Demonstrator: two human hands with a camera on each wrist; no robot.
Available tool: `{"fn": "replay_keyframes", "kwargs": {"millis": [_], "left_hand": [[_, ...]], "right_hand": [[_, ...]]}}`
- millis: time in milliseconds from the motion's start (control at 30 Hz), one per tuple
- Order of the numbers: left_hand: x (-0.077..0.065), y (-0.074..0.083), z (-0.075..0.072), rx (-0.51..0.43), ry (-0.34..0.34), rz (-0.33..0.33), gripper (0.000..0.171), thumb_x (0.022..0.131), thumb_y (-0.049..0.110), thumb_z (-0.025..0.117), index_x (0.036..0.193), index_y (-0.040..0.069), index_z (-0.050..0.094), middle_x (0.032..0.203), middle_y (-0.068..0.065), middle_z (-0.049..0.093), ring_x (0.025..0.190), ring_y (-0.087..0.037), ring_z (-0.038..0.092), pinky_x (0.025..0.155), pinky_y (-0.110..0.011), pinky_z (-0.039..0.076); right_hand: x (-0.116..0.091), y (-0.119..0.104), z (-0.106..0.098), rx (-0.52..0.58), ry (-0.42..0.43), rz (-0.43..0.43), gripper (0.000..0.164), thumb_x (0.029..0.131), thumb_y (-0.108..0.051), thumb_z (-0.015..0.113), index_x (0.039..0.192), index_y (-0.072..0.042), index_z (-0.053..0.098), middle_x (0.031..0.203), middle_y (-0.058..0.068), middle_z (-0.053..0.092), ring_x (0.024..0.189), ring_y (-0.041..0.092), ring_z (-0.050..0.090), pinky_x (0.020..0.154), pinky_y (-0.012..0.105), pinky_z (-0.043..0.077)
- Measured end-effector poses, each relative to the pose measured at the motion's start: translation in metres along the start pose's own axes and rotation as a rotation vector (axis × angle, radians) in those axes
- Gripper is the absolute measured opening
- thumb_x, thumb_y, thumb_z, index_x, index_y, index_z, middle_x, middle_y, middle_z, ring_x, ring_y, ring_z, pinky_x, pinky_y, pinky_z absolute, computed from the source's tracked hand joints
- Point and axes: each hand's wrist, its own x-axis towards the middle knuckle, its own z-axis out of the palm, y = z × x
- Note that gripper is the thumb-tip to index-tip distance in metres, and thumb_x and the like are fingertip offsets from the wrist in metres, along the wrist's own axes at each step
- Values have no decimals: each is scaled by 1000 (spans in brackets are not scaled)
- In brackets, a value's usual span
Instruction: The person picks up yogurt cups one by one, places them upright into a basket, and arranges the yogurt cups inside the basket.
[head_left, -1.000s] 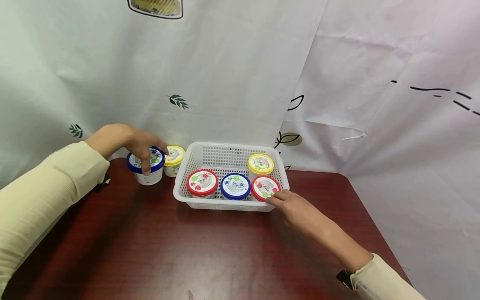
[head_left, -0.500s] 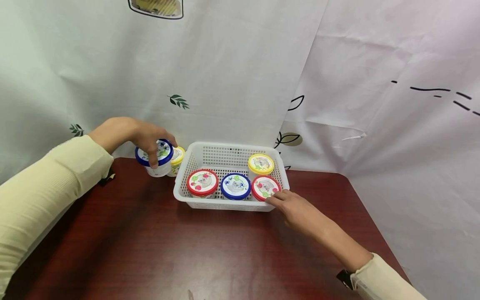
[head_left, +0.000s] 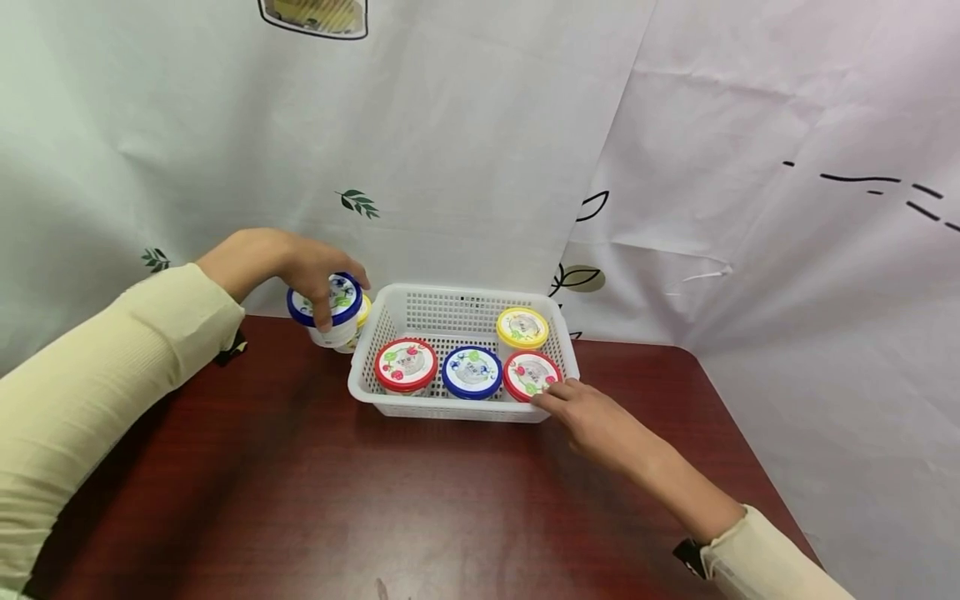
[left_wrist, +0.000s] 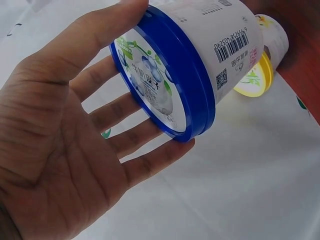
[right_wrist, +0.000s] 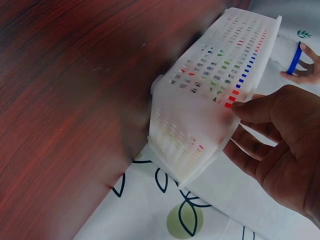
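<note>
My left hand (head_left: 309, 265) grips a white plastic tub with a blue lid (head_left: 346, 294) around its lid rim, above the table left of the basket. The left wrist view shows blueberries on the lid and a barcode on the tub's side (left_wrist: 232, 47). Behind it, a yellow-lidded tub (left_wrist: 255, 80) is partly hidden. My right hand (head_left: 592, 421) pinches the near right rim of a white perforated basket (right_wrist: 200, 115), thumb outside. Inside the basket stand two red-lidded tubs, one at left (head_left: 406, 366) and one at right (head_left: 532, 376), a blue-lidded tub (head_left: 472, 372) and a yellow-lidded tub (head_left: 522, 328).
The basket stands on a dark red wooden table (head_left: 450, 500), close to its back edge. A white curtain (head_left: 465, 167) with leaf prints hangs behind the table and along its right side.
My left hand has lifted the blue-lidded tub and moved it right and away from me, now covering more of the yellow-lidded tub. My right hand has stayed on the basket rim.
</note>
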Motion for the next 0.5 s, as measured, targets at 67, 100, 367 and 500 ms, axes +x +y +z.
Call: {"fn": "replay_keyframes", "kwargs": {"millis": [67,100,367,500], "left_hand": [[1,1,-1,4,4,4,95,83,32,100,165,13,54,153,-26,61,132,-45,63,107,-66,62],[1,2,-1,4,7,4,95,83,33,100,165,14,55,153,-25,62,133,-45,63,107,-66,62],[4,4,-3,-12,17,-1,93,84,31,100,165,15,55,154,-26,60,134,-46,62,107,-67,62],[4,6,-6,-9,22,8,93,84,31,99,165,14,55,155,-27,60,134,-46,62,107,-66,62]], "right_hand": [[0,0,0,-1,0,-1,46,89,10,80,131,-8,78,121,12,79,114,30,76,102,46,65],[0,0,1,-2,-1,-1,47,88,11,80,131,-8,78,121,12,79,114,30,76,102,46,65],[1,1,1,-7,2,-6,48,87,12,80,130,-8,78,120,12,79,113,30,76,102,46,65],[1,1,2,-9,6,-10,47,87,12,80,129,-8,78,119,12,79,112,30,76,101,45,65]]}}
